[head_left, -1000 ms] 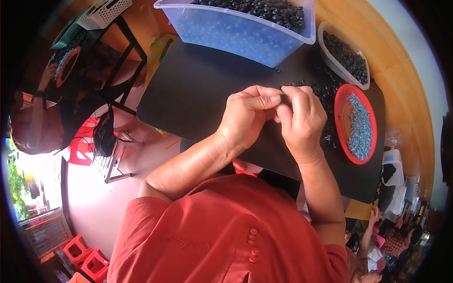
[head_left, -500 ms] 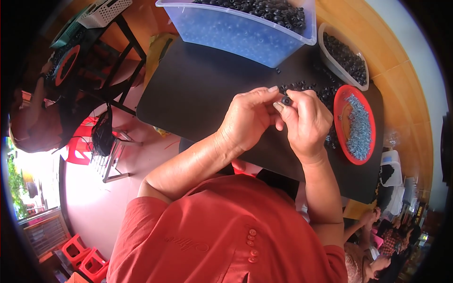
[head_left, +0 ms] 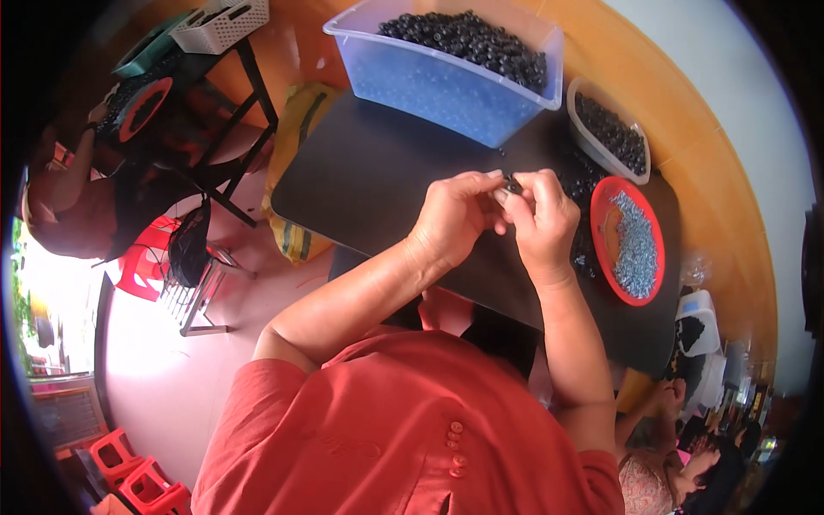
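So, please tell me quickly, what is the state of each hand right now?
Left hand: partly curled beside a small black piece; any grip cannot be told.
Right hand: closed, pinching that piece.

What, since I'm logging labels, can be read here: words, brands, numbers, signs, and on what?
No text is legible.
Red shirt: stitched script on the front, too faint to read.
Goods, far right: any print is too small to read.
Held dark piece, red plate, large tub: no lettering visible.
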{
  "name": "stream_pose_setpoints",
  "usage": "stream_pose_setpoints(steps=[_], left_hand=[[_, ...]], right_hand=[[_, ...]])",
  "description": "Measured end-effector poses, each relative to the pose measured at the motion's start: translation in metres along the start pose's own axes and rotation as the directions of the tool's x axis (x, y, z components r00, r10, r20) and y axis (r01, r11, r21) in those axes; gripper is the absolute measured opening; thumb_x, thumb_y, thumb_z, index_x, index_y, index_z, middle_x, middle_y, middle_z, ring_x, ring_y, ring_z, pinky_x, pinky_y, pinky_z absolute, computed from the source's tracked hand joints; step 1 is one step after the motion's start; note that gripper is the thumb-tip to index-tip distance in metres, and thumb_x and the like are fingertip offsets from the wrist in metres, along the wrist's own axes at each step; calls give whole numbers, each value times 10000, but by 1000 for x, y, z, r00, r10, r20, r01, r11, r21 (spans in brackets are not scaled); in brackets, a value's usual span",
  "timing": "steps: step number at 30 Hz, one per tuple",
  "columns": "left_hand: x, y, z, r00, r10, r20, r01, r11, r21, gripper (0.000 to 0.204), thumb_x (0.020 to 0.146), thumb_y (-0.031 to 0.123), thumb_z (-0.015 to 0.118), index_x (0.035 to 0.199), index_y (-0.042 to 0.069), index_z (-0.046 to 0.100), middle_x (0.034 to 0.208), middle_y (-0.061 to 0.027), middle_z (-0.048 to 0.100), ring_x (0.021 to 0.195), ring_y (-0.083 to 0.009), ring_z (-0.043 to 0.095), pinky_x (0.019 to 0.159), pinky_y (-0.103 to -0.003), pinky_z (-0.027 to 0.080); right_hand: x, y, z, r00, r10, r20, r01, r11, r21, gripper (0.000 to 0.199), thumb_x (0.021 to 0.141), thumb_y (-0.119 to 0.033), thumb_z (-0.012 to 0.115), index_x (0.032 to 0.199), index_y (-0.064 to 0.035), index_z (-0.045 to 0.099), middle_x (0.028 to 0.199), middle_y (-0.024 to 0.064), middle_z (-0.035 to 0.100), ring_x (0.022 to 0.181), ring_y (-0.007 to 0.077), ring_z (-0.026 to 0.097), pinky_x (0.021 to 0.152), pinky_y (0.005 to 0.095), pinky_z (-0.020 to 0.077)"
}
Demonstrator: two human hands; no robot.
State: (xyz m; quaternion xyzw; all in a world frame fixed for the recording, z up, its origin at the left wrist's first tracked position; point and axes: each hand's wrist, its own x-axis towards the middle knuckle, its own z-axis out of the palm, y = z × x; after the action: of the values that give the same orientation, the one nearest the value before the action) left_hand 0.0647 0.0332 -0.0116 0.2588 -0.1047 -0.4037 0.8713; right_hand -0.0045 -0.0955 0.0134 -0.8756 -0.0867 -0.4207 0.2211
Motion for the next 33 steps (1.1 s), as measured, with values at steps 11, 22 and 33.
stream_pose_setpoints(steps=[11, 22, 33], left_hand=[[3, 2, 3, 987, 28, -157, -24, 999, 31, 280, 923, 224, 589, 897, -54, 613, 814, -151, 600, 711, -287, 617, 618, -374, 475], [3, 0, 3, 988, 18, -151, -15, 1000, 18, 263, 941, 190, 560, 907, -66, 611, 818, -154, 600, 708, -286, 613, 629, -377, 477], [4, 1, 1, 989, 40, -141, -38, 999, 20, 246, 939, 169, 548, 928, -68, 613, 822, -146, 596, 711, -293, 614, 639, -380, 477]], right_hand=[[165, 22, -3, 940, 339, -29, -311, 891, 332, 455, 863, -166, 719, 1254, 7, 564, 816, 22, 654, 635, 84, 580, 596, 234, 453], [33, 52, -18, 971, 174, 162, -149, 977, -153, 117, 828, -102, 705, 934, -51, 706, 828, 62, 687, 726, 202, 656, 653, 314, 497], [25, 59, -1, 866, 164, 473, 47, 914, -403, 129, 784, -170, 748, 869, -88, 696, 995, 63, 634, 1018, 287, 608, 844, 453, 417]])
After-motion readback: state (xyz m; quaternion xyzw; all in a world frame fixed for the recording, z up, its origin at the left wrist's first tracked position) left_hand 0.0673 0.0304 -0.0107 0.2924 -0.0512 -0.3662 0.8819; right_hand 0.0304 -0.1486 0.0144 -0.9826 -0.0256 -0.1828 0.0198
